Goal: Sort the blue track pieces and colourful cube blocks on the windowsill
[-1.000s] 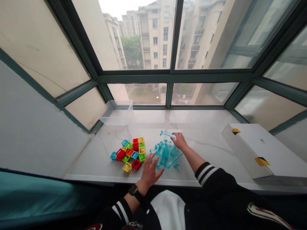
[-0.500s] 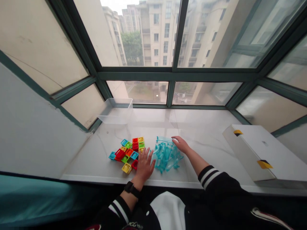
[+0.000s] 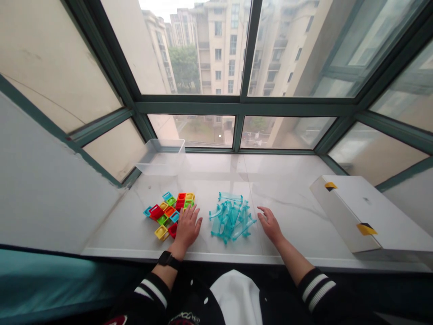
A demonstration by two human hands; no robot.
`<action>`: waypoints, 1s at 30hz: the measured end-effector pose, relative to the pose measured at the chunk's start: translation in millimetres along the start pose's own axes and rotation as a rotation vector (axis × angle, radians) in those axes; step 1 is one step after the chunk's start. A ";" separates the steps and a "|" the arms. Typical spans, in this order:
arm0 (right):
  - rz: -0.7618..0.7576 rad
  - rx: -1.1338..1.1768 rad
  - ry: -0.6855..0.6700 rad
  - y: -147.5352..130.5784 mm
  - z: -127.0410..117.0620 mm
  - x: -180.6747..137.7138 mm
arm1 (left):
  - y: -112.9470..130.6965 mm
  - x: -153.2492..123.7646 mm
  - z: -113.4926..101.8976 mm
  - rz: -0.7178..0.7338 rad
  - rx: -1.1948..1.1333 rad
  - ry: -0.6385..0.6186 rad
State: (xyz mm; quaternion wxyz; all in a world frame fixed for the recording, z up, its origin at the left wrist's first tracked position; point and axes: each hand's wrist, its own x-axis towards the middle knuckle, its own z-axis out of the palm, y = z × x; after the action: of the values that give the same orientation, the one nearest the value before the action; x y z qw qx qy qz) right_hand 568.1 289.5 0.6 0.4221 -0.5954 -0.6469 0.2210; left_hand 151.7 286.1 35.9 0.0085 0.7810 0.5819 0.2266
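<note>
My left hand [image 3: 186,227] lies with fingers spread against the right side of a cluster of small square plastic pieces [image 3: 163,220] in red, yellow, green and blue. Part of that cluster is hidden under the fingers. To the right of it lies a loose heap of translucent turquoise plastic pieces [image 3: 232,217], several of them long and narrow. My right hand [image 3: 269,223] rests just right of this heap, its fingers apart and holding nothing. A gap separates the heap from both hands.
A clear plastic bin [image 3: 162,158] stands at the back left of the white marbled sill [image 3: 287,180], by the window frame. On the right sits a large white box [image 3: 375,212] with yellow and black tabs. The sill's front edge runs close to my body.
My left hand has moved left, and the coloured pieces have shifted left with it, away from the turquoise heap. My right hand has come off the heap, moving right and nearer to me.
</note>
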 end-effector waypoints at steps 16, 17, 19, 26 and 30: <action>-0.153 -0.158 -0.014 -36.7 41.6 -23.0 | 50.0 123.3 72.7 0.147 -0.406 -0.295; -0.147 -0.152 -0.015 -36.1 42.6 -23.4 | 49.4 118.0 71.3 0.139 -0.408 -0.290; -0.138 -0.134 -0.025 -36.3 45.1 -23.5 | 48.4 105.7 67.0 0.112 -0.406 -0.277; -0.145 -0.103 -0.020 -42.6 51.8 -18.6 | 45.3 61.9 53.7 0.016 -0.443 -0.227; -0.143 -0.116 -0.017 -44.1 54.9 -11.7 | 48.0 64.5 51.1 0.007 -0.415 -0.241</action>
State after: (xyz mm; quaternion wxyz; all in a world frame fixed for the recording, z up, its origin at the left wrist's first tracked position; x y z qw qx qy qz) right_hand 497.2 281.7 2.1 0.3962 -0.5691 -0.7030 0.1577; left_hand 227.9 342.3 25.5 0.2376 0.7860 0.5147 0.2465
